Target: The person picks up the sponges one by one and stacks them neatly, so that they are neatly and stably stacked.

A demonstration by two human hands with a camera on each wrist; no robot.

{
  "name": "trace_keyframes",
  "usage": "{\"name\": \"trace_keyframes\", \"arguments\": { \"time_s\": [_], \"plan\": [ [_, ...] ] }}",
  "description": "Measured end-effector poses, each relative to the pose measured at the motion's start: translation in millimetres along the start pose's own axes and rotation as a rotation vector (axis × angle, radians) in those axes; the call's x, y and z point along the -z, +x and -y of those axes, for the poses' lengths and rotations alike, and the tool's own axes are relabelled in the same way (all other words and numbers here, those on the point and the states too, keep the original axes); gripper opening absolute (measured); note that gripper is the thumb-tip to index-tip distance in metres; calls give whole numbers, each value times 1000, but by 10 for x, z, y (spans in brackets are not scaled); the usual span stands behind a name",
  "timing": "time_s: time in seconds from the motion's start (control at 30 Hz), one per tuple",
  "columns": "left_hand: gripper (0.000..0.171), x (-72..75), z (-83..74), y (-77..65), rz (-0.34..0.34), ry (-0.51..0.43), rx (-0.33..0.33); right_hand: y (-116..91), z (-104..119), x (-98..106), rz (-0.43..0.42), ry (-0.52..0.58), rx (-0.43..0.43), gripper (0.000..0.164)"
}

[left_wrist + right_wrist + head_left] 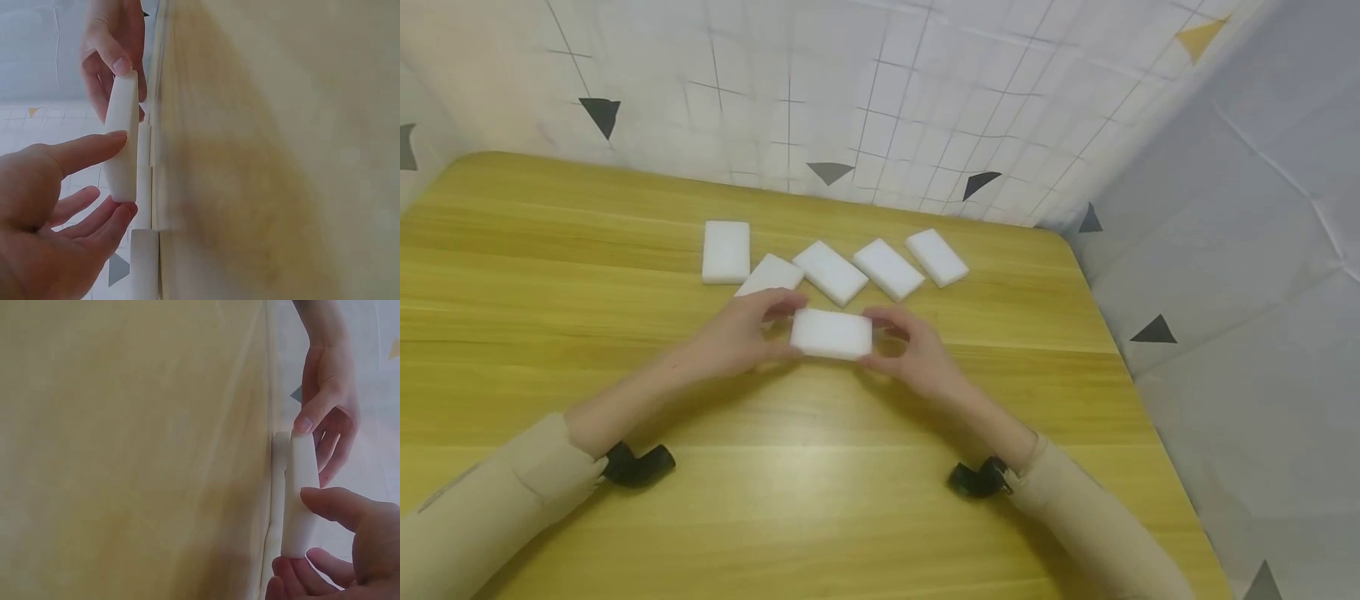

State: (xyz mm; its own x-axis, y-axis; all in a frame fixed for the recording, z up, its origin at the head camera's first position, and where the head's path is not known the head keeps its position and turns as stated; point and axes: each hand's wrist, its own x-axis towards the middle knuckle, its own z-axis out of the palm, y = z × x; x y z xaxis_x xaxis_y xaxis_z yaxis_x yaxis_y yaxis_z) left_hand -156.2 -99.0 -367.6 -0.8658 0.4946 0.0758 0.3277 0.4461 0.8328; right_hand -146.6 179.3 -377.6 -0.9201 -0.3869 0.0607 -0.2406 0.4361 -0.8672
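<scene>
A white sponge block [831, 333] is held lengthwise between both hands, a little above the wooden table. My left hand [741, 332] pinches its left end between thumb and fingertips. The opposite end is pinched by my right hand [917, 350] in the same way. From the left wrist, the sponge block [122, 144] shows its narrow edge, with the thumb laid against it. In the right wrist view both thumbs press the near edge of the sponge block [300, 500]. Just behind the left fingers lies another white sponge [772, 275], its lower part hidden by the hand.
Several more white sponges lie spread behind the hands: an upright one [726, 252] at left, and tilted ones such as the middle sponge [831, 272] and the far right sponge [937, 257]. The wooden table [805, 517] meets a patterned white sheet [850, 92] at its back edge.
</scene>
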Motion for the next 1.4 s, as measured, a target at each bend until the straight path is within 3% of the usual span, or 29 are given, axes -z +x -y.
{"name": "trace_keyframes", "arguments": {
  "time_s": [0.37,0.73,1.07,1.4],
  "plan": [
    [63,-77,-30,-193,1,-17,46,-182,43,-41,22,-62,-38,62],
    [67,-168,45,-346,15,-145,103,-307,9,-88,49,-112,-12,62],
    [66,-273,149,-395,-30,-169,30,-381,-97,-110,51,-74,51,64],
    [65,-281,200,-418,-27,-163,11,-379,-156,-121,42,-104,114,65]
  ]
}}
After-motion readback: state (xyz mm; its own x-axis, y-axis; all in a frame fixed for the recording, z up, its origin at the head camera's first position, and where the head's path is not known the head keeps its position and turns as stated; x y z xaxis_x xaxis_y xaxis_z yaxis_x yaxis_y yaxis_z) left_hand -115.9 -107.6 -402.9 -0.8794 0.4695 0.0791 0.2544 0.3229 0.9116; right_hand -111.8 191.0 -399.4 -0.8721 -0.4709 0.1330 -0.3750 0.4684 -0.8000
